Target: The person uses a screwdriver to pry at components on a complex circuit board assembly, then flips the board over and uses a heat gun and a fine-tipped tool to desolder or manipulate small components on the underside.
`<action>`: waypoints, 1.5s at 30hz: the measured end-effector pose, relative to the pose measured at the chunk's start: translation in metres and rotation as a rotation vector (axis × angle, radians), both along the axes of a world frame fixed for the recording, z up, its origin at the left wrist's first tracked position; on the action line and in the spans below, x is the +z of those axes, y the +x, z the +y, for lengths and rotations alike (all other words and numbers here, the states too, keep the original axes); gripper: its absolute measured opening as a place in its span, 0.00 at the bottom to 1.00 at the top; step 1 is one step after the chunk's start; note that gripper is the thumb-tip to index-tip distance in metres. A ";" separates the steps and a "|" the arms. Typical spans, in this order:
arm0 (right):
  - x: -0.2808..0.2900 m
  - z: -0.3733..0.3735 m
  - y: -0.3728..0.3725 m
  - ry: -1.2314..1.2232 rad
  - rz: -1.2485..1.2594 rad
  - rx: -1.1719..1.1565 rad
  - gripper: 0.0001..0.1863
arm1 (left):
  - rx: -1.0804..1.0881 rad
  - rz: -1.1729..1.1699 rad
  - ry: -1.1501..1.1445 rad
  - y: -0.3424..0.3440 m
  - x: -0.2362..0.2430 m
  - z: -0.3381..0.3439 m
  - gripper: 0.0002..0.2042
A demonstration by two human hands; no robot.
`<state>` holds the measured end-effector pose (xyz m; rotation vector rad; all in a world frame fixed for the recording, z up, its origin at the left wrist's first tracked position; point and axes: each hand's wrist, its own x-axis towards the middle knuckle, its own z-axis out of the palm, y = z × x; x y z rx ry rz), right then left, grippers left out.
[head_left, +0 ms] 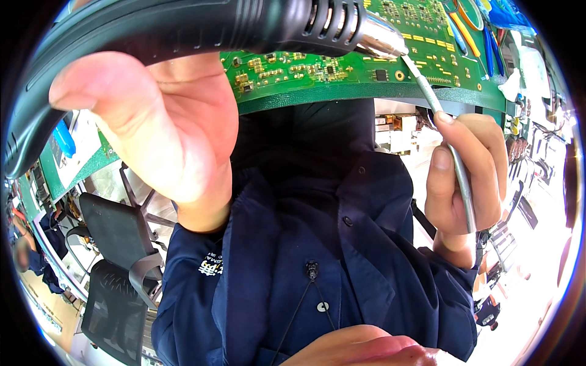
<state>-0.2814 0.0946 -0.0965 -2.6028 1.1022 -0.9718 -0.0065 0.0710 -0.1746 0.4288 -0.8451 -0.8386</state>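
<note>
My left hand (162, 125) grips a black hot-air gun (256, 24) from below, its fingers mostly hidden behind the body. The gun’s silver nozzle (381, 39) reaches over a green circuit board (311, 73) covered in small components. Between the fingers and thumb of my right hand (470, 171) is a slim metal pick-like tool (427, 91), held at a slant. Its upper tip meets the nozzle’s end in this view; whether the two touch, I cannot tell.
Pliers and other hand tools (470, 30) lie at the board’s upper right. Behind me at left are black mesh office chairs (116, 232) and a green-matted bench (85, 165). Another person (33, 250) is at the far left edge.
</note>
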 end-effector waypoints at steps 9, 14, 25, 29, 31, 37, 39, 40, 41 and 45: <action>0.005 -0.006 -0.009 0.084 -0.003 -0.003 0.13 | -0.002 -0.013 0.004 0.000 0.001 -0.001 0.33; -0.010 -0.009 -0.011 0.018 -0.080 0.037 0.16 | -0.001 -0.023 0.007 0.000 0.002 -0.001 0.33; -0.029 0.000 -0.009 -0.030 -0.099 -0.009 0.19 | 0.002 -0.034 0.008 0.001 0.004 -0.002 0.33; -0.035 0.001 -0.010 -0.049 -0.119 -0.019 0.17 | 0.003 -0.038 0.008 0.000 0.004 -0.002 0.33; -0.037 0.001 -0.010 -0.061 -0.122 -0.017 0.16 | 0.004 -0.038 0.006 -0.001 0.004 -0.002 0.34; -0.028 0.002 -0.012 -0.061 -0.200 -0.085 0.13 | 0.007 -0.035 0.003 -0.001 0.005 -0.003 0.34; -0.014 0.002 -0.013 -0.020 -0.198 -0.102 0.13 | 0.018 -0.029 0.002 -0.001 0.004 -0.002 0.34; -0.006 0.002 -0.011 0.008 -0.170 -0.092 0.12 | 0.021 -0.030 0.004 -0.001 0.003 -0.002 0.34; 0.001 0.005 -0.009 0.026 -0.134 -0.080 0.12 | 0.020 -0.034 0.001 -0.001 0.004 -0.002 0.34; -0.003 0.010 0.019 -0.095 0.019 -0.031 0.09 | 0.012 -0.027 -0.002 -0.001 0.004 -0.004 0.34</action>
